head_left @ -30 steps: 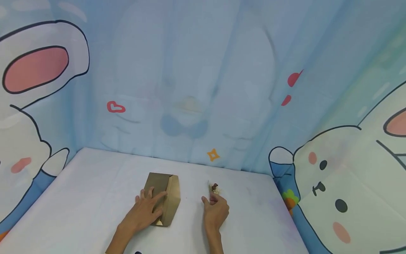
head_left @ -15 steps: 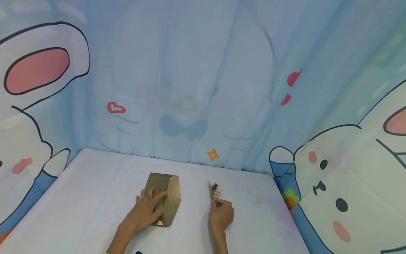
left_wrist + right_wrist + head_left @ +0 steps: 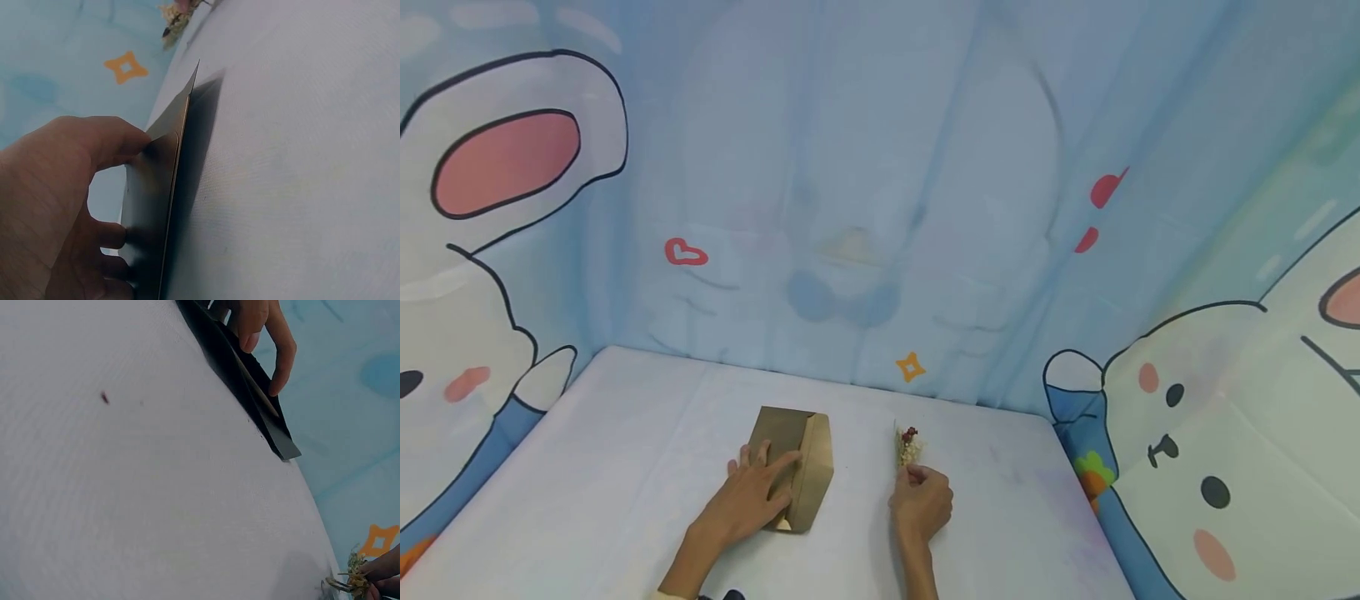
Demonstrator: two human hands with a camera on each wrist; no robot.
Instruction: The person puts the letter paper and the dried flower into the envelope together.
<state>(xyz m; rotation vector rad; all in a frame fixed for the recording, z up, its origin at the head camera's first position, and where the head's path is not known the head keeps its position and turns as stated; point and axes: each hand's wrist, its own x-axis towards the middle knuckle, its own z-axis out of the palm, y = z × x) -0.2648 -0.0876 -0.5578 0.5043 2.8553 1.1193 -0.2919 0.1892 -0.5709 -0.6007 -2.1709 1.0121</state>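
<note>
A gold envelope (image 3: 817,475) lies on the white-covered table, its flap side folded out to the right. My left hand (image 3: 741,500) rests on it with spread fingers, the fingertips pressing its surface; in the left wrist view the fingers touch the envelope (image 3: 150,212) from above. To the right, my right hand (image 3: 922,502) pinches the lower end of a small dried flower bunch (image 3: 907,448), with dark red and cream blooms pointing away. In the right wrist view only part of the bunch (image 3: 356,575) shows at the lower right corner.
The white tablecloth (image 3: 647,467) runs back to a blue curtain (image 3: 850,150) printed with rabbits. A tiny dark red bit (image 3: 105,397) lies on the cloth in the right wrist view. Something small and dark (image 3: 733,595) shows at the bottom edge.
Over the last second my right hand has drawn slightly back toward the stem end, baring more of the flower bunch. The left hand stays on the envelope. The head view has shifted slightly.
</note>
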